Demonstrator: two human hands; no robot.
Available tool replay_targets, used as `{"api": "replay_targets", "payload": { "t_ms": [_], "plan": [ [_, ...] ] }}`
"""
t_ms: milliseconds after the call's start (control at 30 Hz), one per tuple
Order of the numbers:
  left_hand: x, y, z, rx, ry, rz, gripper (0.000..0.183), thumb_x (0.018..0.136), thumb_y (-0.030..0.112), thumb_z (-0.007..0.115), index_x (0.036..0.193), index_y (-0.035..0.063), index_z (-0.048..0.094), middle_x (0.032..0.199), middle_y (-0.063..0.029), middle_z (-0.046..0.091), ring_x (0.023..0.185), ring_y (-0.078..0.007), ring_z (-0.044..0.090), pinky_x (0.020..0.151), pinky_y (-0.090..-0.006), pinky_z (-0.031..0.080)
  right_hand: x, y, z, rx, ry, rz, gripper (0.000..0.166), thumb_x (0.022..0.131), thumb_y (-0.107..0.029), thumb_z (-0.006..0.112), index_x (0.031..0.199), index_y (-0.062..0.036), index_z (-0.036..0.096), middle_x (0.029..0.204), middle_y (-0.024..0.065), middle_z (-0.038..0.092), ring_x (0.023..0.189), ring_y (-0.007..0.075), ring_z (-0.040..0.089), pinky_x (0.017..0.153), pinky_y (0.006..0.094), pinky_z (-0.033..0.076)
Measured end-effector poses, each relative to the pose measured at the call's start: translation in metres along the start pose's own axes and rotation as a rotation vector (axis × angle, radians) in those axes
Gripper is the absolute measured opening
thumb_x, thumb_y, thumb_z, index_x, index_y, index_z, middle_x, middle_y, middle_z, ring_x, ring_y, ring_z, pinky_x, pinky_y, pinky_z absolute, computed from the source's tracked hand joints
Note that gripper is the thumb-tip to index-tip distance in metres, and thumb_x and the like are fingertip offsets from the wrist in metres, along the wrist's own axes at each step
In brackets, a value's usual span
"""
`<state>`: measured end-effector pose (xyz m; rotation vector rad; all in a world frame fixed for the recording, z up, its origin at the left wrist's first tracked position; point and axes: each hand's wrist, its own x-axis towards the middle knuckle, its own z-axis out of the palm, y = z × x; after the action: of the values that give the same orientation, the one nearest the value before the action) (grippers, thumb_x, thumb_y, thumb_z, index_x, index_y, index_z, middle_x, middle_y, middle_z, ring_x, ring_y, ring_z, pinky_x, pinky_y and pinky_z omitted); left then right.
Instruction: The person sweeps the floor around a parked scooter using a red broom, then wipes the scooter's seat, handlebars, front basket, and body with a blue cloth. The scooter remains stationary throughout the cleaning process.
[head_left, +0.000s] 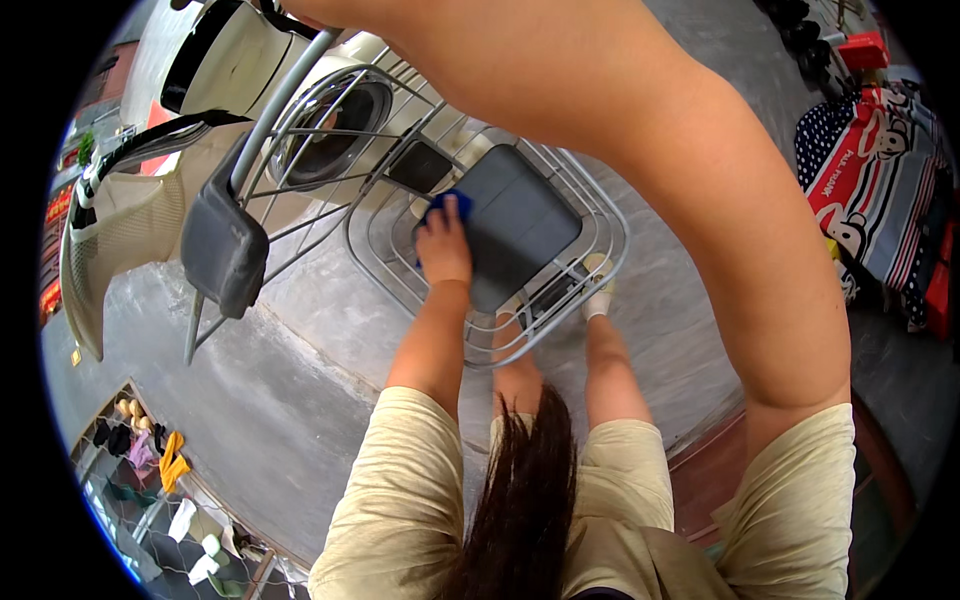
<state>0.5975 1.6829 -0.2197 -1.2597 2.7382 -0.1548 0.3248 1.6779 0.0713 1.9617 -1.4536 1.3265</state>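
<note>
My left hand (444, 244) presses a dark blue cloth (457, 204) against the left part of a grey plastic panel (517, 225). This panel sits inside a grey metal wire frame (619, 232), which looks like a cart or basket. Across the top of the view reaches my right arm. Only part of my right hand (319, 9) shows at the upper edge, by the end of a thick grey tube (289, 90) of the frame; its fingers are hidden. A grey moulded plastic piece (221, 232) covers the frame's left corner.
Beyond the frame stand an off-white machine with a round dark glass part (337, 124) and a white and black scooter-like body (225, 64). My feet (598, 285) are on the grey floor. A patterned cloth cover (862, 187) lies at right; laundry (172, 461) hangs at lower left.
</note>
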Motion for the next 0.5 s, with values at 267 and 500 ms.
{"api": "replay_targets", "payload": {
  "t_ms": [267, 500],
  "plan": [
    [-0.027, 0.064, -0.003, 0.131, -0.168, -0.673, 0.054, 0.084, 0.007, 0.046, 0.137, 0.0063, 0.035, 0.109, -0.0131, 0.046, 0.082, -0.03, 0.051, 0.07, -0.0393, 0.047, 0.002, 0.004, -0.005, 0.042, -0.123, 0.007, 0.007, 0.071, -0.006, 0.053, 0.077, -0.0043, 0.049, 0.071, 0.0093, 0.057, 0.073, 0.0271, 0.058, 0.063, 0.0366, 0.047],
    [-0.047, 0.063, -0.012, -0.09, -0.109, 0.143, 0.055, 0.079, 0.009, 0.048, 0.134, 0.0099, 0.042, 0.103, -0.0087, 0.047, 0.082, -0.0274, 0.049, 0.069, -0.0378, 0.043, 0.005, 0.008, -0.008, 0.107, -0.11, 0.005, 0.009, 0.07, -0.007, 0.054, 0.076, -0.0053, 0.049, 0.07, 0.007, 0.055, 0.073, 0.0255, 0.056, 0.063, 0.0352, 0.046]
  ]
}}
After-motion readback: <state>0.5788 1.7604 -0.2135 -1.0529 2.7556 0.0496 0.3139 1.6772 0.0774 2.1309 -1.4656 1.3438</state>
